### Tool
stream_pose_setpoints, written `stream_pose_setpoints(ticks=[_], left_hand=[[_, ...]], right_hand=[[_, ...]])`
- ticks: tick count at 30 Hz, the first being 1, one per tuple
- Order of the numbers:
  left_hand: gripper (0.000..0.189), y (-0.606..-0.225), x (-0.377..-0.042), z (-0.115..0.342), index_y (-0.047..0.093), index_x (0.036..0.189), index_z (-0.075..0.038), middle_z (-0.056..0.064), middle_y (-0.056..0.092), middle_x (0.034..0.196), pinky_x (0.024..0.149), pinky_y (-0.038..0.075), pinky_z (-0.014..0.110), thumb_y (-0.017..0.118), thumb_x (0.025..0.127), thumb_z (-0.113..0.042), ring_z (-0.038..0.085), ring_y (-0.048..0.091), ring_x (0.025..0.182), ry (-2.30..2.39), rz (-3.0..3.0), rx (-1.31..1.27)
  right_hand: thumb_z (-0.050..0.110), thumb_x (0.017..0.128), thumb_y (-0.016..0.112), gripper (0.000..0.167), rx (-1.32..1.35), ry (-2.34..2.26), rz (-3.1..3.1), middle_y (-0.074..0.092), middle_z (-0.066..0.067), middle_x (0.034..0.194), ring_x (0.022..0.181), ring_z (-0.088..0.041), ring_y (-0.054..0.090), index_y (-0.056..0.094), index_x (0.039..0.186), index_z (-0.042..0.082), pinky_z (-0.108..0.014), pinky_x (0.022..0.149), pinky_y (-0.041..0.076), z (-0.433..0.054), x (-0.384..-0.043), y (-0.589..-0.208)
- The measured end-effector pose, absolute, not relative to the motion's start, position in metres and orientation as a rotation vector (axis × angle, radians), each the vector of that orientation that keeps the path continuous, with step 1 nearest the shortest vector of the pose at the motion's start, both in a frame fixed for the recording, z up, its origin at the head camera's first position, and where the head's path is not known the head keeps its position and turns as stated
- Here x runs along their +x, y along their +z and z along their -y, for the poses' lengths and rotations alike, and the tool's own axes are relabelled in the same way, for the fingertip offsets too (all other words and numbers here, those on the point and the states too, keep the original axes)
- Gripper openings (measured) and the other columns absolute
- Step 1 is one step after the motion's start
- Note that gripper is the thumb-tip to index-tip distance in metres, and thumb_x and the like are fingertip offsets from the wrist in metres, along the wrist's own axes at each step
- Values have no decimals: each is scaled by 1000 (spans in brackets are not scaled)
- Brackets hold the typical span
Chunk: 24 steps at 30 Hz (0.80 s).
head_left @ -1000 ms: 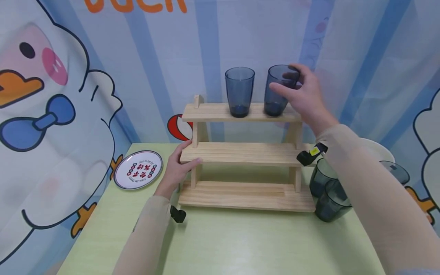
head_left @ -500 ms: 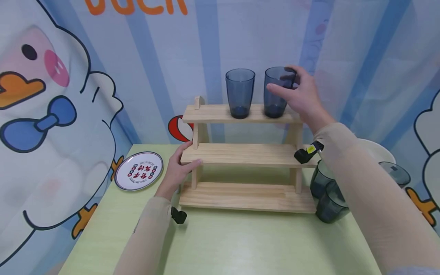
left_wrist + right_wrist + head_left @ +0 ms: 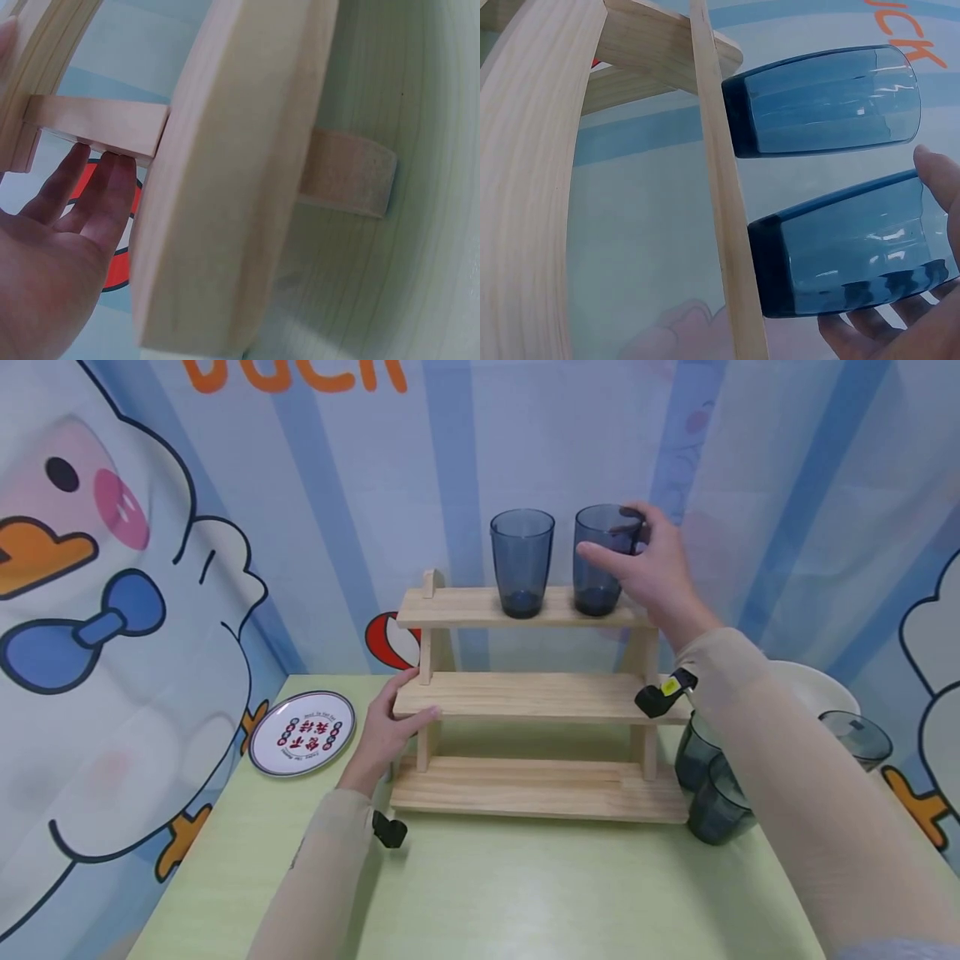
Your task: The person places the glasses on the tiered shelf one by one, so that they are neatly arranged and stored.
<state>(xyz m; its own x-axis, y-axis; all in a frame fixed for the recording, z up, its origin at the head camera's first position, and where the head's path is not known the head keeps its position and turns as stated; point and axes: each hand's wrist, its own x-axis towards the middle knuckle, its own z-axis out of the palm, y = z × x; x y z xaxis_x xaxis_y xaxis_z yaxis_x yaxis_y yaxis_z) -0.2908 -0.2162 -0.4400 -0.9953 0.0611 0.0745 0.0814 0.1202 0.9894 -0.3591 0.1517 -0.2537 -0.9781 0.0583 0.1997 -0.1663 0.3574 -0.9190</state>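
Note:
A three-tier wooden display shelf (image 3: 525, 693) stands on the table. Two blue drinking glasses are side by side on its top tier. My right hand (image 3: 652, 568) holds the right glass (image 3: 596, 593) near the rim, thumb in front and fingers behind; its base meets the board. The left glass (image 3: 522, 564) stands upright, a small gap away. At the shelf's left end my left hand (image 3: 386, 727) grips the middle tier, thumb over the front edge. In the left wrist view, its fingers (image 3: 112, 195) touch a wooden upright (image 3: 97, 124).
Several dark glasses (image 3: 716, 810) stand right of the shelf, partly hidden by the right forearm. A white dish (image 3: 813, 685) lies behind them. A printed plate (image 3: 302, 735) is at the left of the pale green table (image 3: 480, 893). A duck-print cloth (image 3: 337, 485) hangs behind.
The right glass, tilted a little earlier, has come upright and shifted slightly left, with my right hand moving along. My left hand has stayed on the shelf.

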Motion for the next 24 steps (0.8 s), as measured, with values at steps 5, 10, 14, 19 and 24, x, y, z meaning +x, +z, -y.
stream_pose_setpoints(ticks=[5,10,14,19,24], left_hand=[[78,-455,-302,220,41,162,-26,15,40,161,113,44,53,78,95,-13,35,50,134,-2073,2329,-143],[77,-458,-302,221,44,160,-30,12,43,158,113,44,52,81,94,-18,33,51,132,-2063,2320,-148],[76,-458,-302,221,45,159,-30,11,45,157,112,45,52,81,94,-19,32,52,131,-2055,2321,-160],[76,-459,-304,221,43,160,-29,12,45,158,112,45,52,80,95,-17,32,53,131,-2057,2324,-163],[76,-444,-295,216,41,162,-22,16,42,160,113,44,52,78,95,-14,34,51,133,-2039,2351,-156]], right_hand=[[50,88,82,94,79,1663,2422,41,-8,162,142,-22,44,31,164,29,-43,114,44,-151,-359,-255],[50,88,83,95,72,1650,2423,41,-8,161,141,-23,45,30,164,28,-43,114,44,-150,-359,-256],[51,88,83,96,59,1639,2423,40,-8,163,143,-24,44,29,164,29,-43,115,44,-149,-359,-257],[55,87,82,99,46,1623,2428,38,-8,164,145,-24,42,26,165,31,-43,117,42,-149,-360,-258],[61,87,79,104,40,1561,2482,33,-7,168,150,-26,38,20,167,32,-47,120,38,-151,-358,-261]])
